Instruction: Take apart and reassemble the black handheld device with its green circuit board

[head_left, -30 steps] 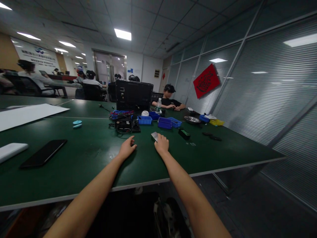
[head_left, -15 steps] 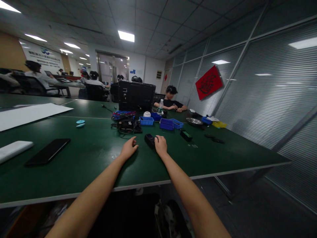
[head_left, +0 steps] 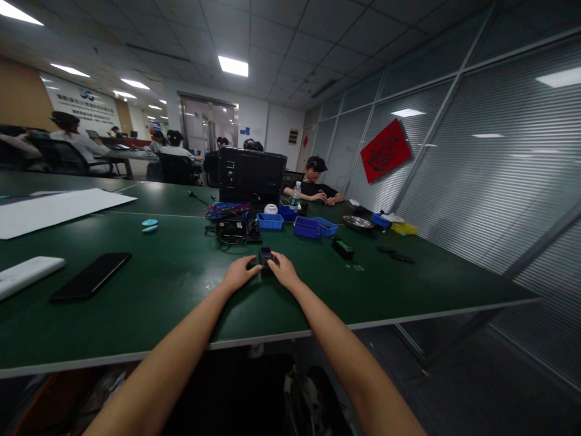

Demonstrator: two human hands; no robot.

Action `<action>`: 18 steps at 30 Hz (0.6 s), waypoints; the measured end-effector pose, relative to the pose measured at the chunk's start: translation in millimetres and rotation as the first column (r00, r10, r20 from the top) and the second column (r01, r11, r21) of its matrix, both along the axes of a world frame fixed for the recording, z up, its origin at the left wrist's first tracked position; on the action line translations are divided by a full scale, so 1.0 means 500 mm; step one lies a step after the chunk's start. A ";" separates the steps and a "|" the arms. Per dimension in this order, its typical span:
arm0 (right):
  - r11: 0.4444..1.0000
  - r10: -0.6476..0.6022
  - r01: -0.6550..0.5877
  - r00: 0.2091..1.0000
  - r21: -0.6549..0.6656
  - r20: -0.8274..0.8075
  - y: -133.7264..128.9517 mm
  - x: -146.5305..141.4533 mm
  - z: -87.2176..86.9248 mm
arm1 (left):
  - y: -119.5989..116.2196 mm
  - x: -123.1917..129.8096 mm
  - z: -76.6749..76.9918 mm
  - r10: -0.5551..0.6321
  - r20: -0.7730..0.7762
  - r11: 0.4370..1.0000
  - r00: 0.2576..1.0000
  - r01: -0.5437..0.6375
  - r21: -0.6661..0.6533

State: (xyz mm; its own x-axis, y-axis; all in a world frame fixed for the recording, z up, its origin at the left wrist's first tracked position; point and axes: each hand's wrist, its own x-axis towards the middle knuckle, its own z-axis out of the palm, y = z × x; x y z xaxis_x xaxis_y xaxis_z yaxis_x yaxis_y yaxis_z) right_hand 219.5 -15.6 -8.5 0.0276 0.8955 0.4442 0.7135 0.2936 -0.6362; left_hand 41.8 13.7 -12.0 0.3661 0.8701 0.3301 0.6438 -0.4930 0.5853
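A small black box-shaped device [head_left: 265, 255] stands on the green table [head_left: 181, 315] in front of me, a dark screen and buttons on its upper face. My right hand [head_left: 284, 270] grips its right side, the thumb on the button face. At its left side is my left hand [head_left: 240, 272], fingers curved and apart, thumb tip close to or touching the device. Behind the device lie a black boxy unit with cables [head_left: 230, 229] and a blue tray [head_left: 270, 221].
A black monitor [head_left: 252, 175], white ball [head_left: 271, 209], bottle [head_left: 295, 192], metal dish [head_left: 358, 223] and black-green box [head_left: 342, 247] stand farther back. To the left lie a black tablet [head_left: 93, 277] and white slab [head_left: 28, 274]. A person [head_left: 318, 188] sits across the table.
The black device has moved left and turned to face me, with my right hand on it. My left hand has come slightly right and is now beside the device.
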 end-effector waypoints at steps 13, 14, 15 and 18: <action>0.890 0.246 -0.423 0.758 -0.169 -0.604 0.006 -0.022 -0.011 | 0.000 0.001 0.001 0.129 0.150 0.985 0.980 -0.144 0.091; 0.903 0.227 -0.398 0.762 -0.163 -0.607 0.008 -0.021 -0.011 | 0.000 0.001 0.000 0.143 0.121 0.984 0.982 -0.155 0.093; 0.919 0.201 -0.361 0.773 -0.158 -0.602 0.011 -0.018 -0.011 | -0.001 0.002 -0.001 0.160 0.092 0.982 0.983 -0.167 0.085; 0.964 0.115 -0.228 0.820 -0.137 -0.560 0.022 -0.005 -0.013 | 0.002 0.001 -0.004 0.195 0.032 0.979 0.980 -0.197 0.049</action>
State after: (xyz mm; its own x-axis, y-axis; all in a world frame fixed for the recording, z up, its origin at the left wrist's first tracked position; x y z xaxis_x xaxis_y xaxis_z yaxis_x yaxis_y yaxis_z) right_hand 217.0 -4.6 -15.0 0.0513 0.9730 0.2250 0.1844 0.2122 -0.9597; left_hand 42.5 14.6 -14.2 0.1805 0.9056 0.3839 0.7150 -0.3888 0.5810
